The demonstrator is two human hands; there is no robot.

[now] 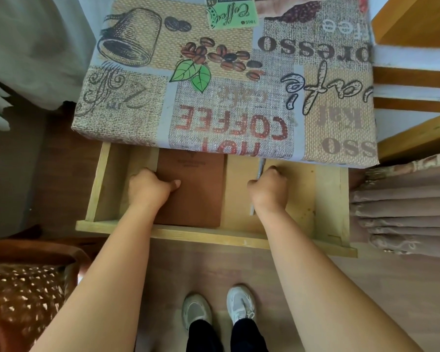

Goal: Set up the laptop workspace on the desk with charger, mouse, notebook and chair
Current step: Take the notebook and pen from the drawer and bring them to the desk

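Observation:
The desk (224,80) is covered by a coffee-print cloth, and its pale wooden drawer (206,236) is pulled out toward me. A brown notebook (198,194) lies flat in the drawer's left half. My left hand (150,186) grips the notebook's left edge, thumb on the cover and fingers curled over the side. My right hand (269,189) is curled around a thin grey pen (257,189) lying lengthwise in the drawer's middle. No laptop, charger or mouse is in view.
A chair (23,295) with a brown patterned seat stands at the lower left. Wooden shelving (414,80) stands to the right of the desk, with folded curtains (401,207) below it. Grey fabric (36,47) hangs at the upper left. My feet stand on the wooden floor.

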